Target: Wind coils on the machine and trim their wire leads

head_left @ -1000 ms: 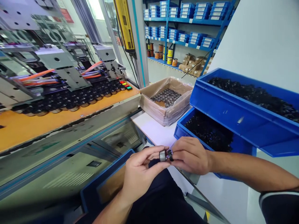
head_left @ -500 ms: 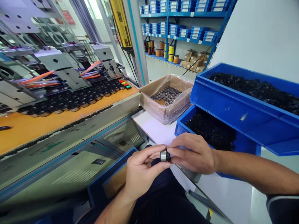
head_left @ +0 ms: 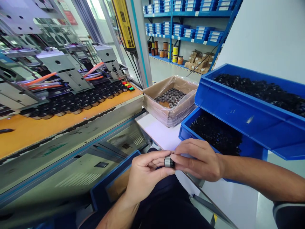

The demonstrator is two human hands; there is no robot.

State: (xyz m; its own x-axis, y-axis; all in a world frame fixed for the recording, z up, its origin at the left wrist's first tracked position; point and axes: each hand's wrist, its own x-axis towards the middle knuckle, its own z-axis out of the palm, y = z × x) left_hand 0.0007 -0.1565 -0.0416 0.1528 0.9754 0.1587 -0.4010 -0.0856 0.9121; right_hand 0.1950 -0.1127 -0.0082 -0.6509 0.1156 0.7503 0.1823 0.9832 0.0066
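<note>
Between thumb and fingers, my left hand (head_left: 147, 173) grips a small motor stator core (head_left: 168, 161), a silvery laminated ring with a black plastic end piece on its right side. My right hand (head_left: 200, 160) comes in from the right, its fingertips pinched on that black end. Both hands meet above my lap, so part of the ring is covered by fingers. Just beyond my right hand is the lower blue bin (head_left: 184, 134), holding many small black plastic parts (head_left: 215, 133).
An upper blue bin (head_left: 238, 109) of black parts overhangs the lower one. A plastic-lined cardboard box (head_left: 157, 111) of metal cores stands on the white table (head_left: 152, 127). At left, a machine bench (head_left: 71, 122) carries rows of black-topped cores. Blue shelving (head_left: 183, 38) stands behind.
The stator core has tilted slightly and shifted a little down and right in the view, with both hands. My right fingertips sit closer over its black end.
</note>
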